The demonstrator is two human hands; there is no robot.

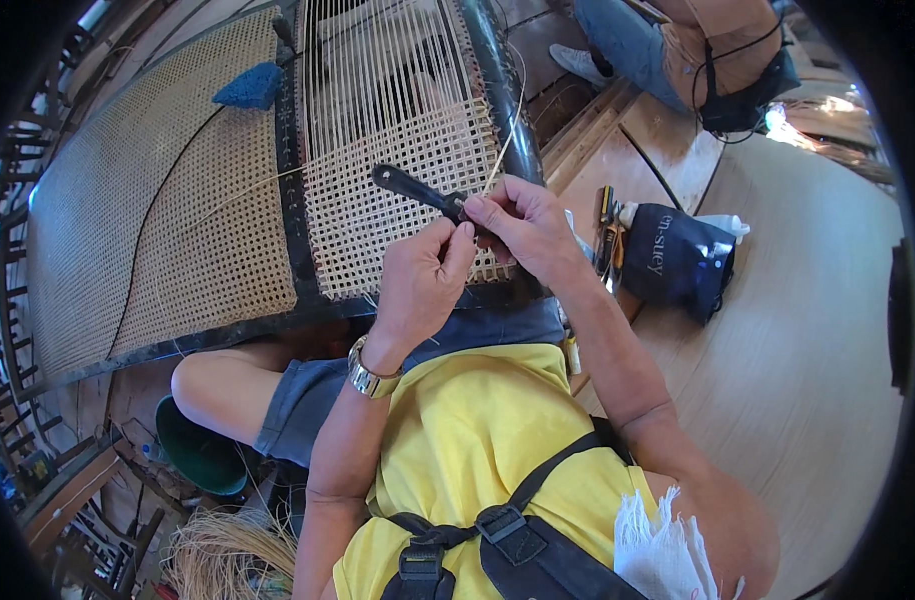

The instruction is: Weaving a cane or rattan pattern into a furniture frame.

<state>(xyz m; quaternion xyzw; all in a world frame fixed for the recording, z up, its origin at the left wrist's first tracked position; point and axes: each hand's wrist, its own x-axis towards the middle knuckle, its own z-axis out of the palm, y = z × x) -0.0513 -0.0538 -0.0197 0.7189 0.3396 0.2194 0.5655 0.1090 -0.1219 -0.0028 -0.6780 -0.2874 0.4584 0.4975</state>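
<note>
Both my hands meet over the lower right of a woven cane panel (397,150) set in a black frame. My right hand (537,235) is closed round the end of a black-handled tool (412,187); its handle has a hole and points up-left, and its working end is hidden by my fingers. A thin, pale cane strand (506,140) runs up from beside my right fingers. Close against them, my left hand (422,280) is pinched, thumb on fingertips; what it grips is too small to make out. The panel's near part is open-mesh weave; farther up, only lengthwise strands show.
A finer cane panel (197,190) adjoins on the left, with a blue lump (249,87) on it. Right are hand tools (608,235), a dark pouch (674,262) and a wooden board (797,350). Loose cane (222,555) lies lower left. Another person's leg (627,50) is upper right.
</note>
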